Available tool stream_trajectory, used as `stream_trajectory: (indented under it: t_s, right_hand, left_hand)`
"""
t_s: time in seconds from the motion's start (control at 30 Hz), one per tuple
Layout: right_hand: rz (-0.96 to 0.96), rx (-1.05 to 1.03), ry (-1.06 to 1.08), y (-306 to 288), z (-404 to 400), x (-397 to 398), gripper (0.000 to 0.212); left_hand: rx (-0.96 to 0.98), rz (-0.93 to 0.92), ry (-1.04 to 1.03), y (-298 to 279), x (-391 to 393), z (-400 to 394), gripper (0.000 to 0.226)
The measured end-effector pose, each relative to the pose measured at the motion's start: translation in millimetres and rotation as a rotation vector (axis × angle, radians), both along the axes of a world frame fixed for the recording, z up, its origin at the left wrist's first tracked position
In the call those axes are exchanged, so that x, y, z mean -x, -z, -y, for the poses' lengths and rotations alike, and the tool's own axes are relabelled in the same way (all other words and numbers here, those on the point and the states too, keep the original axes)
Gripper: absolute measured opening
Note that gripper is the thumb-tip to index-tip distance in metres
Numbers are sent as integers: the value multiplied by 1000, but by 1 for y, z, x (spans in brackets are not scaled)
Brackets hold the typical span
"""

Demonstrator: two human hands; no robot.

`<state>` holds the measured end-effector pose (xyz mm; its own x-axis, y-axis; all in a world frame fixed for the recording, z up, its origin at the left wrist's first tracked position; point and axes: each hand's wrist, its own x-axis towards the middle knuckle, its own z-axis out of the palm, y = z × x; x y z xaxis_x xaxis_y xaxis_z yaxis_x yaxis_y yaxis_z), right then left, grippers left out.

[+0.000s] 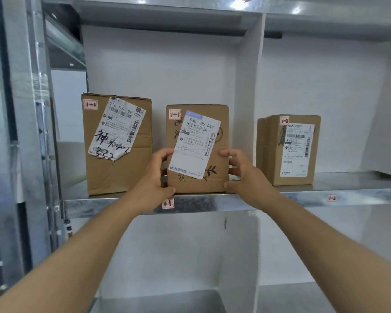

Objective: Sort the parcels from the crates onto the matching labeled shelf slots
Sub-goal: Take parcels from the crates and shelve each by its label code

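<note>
A metal shelf [235, 201] carries three upright cardboard parcels: the middle parcel [217, 141] stands left of the white divider [248, 109], the creased parcel [117, 168] farther left, the third parcel [271, 154] right of it.

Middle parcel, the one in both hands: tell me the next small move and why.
Probably let go. The middle parcel already stands on the shelf above the 1-1 shelf tag, matching its own 1-1 sticker; left hand and right hand only grip its sides.

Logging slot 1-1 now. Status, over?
Both hands, left and right, grip middle parcel. Parcel standing on shelf, slot 1-1. Left parcel close beside, nothing blocking.
</note>
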<state>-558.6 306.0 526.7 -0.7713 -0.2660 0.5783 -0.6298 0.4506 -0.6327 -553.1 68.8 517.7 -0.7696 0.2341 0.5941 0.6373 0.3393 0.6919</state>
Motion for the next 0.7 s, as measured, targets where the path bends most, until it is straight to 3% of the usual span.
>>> stream_trajectory:
  t_s: [0.3,0.7]
  right_hand:
    - [2,-85,161,-5,9,19,70]
    - [-78,-175,257,2,15,24,64]
  left_hand:
    - [195,-23,-205,-8,24,-7,92]
    - [249,6,-340,-6,20,-15,92]
